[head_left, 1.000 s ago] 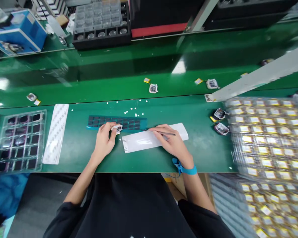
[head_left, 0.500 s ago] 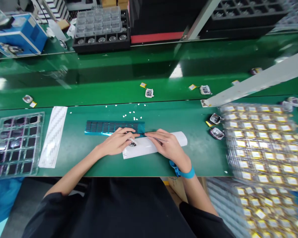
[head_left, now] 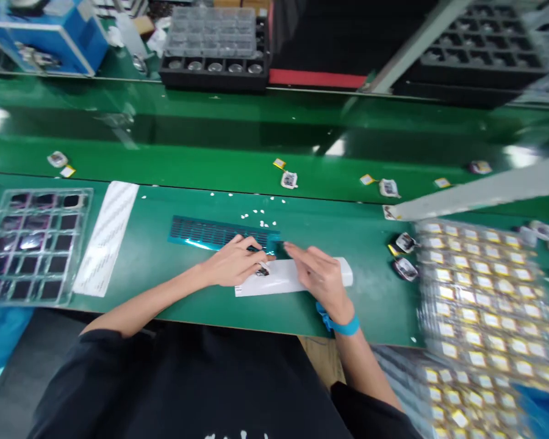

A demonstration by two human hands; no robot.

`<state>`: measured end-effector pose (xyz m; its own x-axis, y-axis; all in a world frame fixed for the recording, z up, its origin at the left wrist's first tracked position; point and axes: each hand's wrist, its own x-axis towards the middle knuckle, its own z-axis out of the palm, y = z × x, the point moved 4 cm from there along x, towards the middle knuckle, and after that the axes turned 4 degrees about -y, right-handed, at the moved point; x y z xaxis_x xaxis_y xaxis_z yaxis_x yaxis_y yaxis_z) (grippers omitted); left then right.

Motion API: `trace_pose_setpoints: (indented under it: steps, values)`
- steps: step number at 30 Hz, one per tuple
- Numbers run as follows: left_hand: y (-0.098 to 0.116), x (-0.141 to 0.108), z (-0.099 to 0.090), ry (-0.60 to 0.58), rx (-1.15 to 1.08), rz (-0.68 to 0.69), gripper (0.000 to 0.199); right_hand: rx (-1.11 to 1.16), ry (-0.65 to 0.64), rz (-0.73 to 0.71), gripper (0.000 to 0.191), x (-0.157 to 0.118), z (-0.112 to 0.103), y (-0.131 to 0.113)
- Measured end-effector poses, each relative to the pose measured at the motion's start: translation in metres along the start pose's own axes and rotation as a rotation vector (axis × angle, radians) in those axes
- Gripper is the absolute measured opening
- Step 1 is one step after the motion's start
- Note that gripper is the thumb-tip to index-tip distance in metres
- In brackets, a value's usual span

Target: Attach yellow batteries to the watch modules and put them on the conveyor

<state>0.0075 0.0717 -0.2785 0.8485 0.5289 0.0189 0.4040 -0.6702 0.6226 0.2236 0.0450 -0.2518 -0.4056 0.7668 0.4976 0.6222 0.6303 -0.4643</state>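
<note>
My left hand (head_left: pixel 238 261) is closed around a small white-cased electronic device (head_left: pixel 262 268), its dark insides partly showing between the fingers. That hand rests at the lower edge of a blue-green sheet (head_left: pixel 201 231) with rows of thin dark strips, touching its right part. A white glossy sheet (head_left: pixel 281 281) lies flat beneath both hands. Closed in a pinch, my right hand (head_left: pixel 318 268) holds a thin dark-tipped tool that looks like tweezers (head_left: pixel 284 244); most of it is hidden by the fingers. The tip is beside the right end of the blue-green sheet.
White scraps (head_left: pixel 262 224) dot the bench beyond the sheet. At left are a clear tray (head_left: pixel 89 210) of dark parts and a printed white strip (head_left: pixel 105 244). Stacked trays of yellow-edged parts (head_left: pixel 480 286) and two devices (head_left: pixel 405 268) sit right, near a slanted post (head_left: pixel 466 195).
My right hand has drawn slightly away from my left, and the fingers have lifted and bunched. The left hand keeps hold of the device. The whole view has shifted and tilted.
</note>
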Motion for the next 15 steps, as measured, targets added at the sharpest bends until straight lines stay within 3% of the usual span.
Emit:
trace_pose_setpoints:
  steps: [4,6,8,10,12,15]
  values:
    - [0.021,-0.005,-0.006,-0.029,-0.051,0.06,0.029,-0.056,0.193,0.033,0.037,0.028,-0.021,-0.015]
    - [0.026,-0.01,-0.024,0.177,-0.204,0.013,0.03,-0.052,0.245,0.008,0.043,0.041,-0.025,-0.03]
    - [0.014,-0.021,-0.047,0.566,-0.441,-0.136,0.025,-0.031,0.267,-0.036,0.053,0.051,-0.022,-0.046]
    - [-0.012,-0.033,-0.062,0.91,-0.711,-0.33,0.022,-0.002,0.28,-0.067,0.057,0.057,-0.012,-0.058]
    - [-0.038,-0.04,-0.066,1.043,-0.963,-0.497,0.017,0.033,0.282,-0.071,0.058,0.059,0.003,-0.062]
    - [-0.058,-0.042,-0.062,0.995,-1.212,-0.594,0.016,0.113,0.225,-0.077,0.063,0.057,0.026,-0.059]
